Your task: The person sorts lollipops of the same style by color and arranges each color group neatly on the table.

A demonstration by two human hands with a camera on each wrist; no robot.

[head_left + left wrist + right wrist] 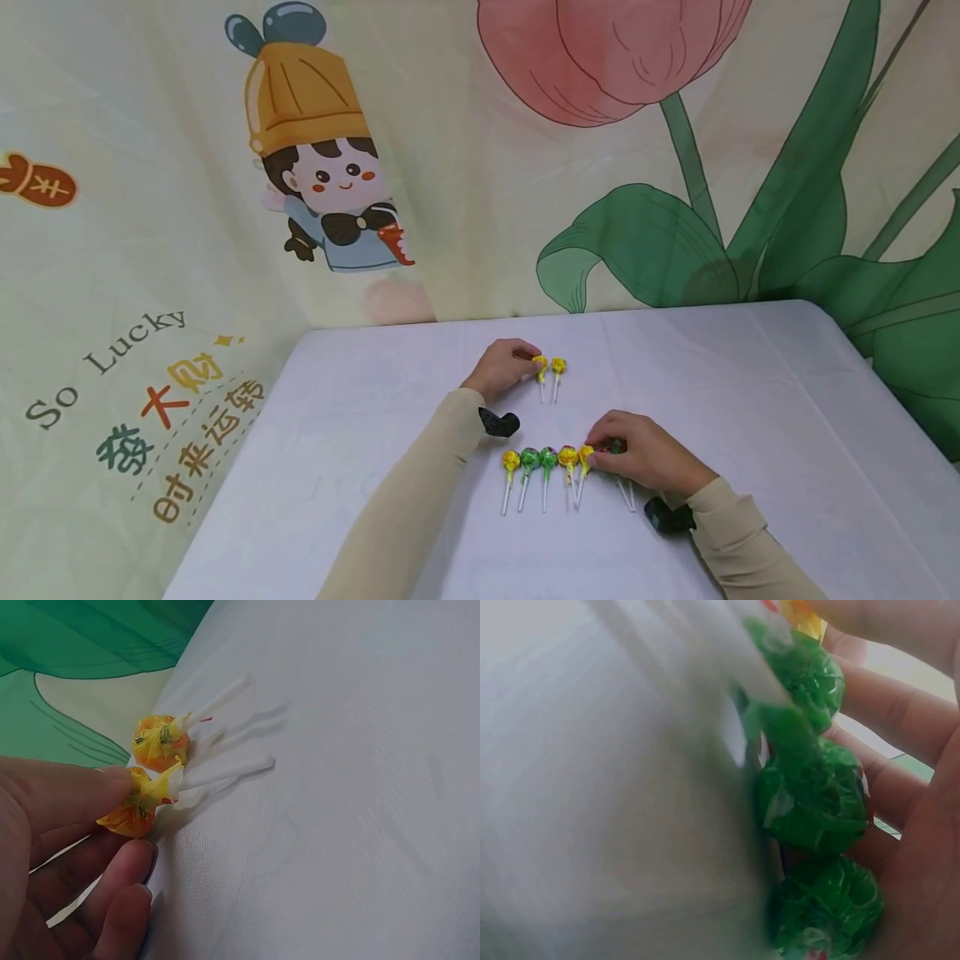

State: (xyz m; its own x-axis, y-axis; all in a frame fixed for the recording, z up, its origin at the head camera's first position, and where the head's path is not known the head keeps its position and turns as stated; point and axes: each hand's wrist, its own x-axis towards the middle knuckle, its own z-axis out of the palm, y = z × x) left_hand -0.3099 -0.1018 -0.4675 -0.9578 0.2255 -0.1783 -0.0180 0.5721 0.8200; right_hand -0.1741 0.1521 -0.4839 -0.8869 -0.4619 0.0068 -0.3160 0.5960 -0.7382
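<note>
Toward the back of the table, my left hand (502,369) pinches the wrapped head of a yellow lollipop (139,806) between thumb and fingers. A second yellow lollipop (558,367) lies right beside it, stick pointing toward me. Nearer to me, my right hand (645,450) grips a yellow lollipop (586,457) in a row of several. Left of that one lie another yellow lollipop (567,457), two green lollipops (539,458) and a yellow lollipop (511,461) at the row's end. Under the right palm are green lollipops (814,795), mostly hidden in the head view.
A white cloth covers the table (360,433). Behind it hangs a printed backdrop (465,167) with a cartoon figure, a pink flower and green leaves. Black straps with cameras (667,515) sit at both wrists, below beige sleeves.
</note>
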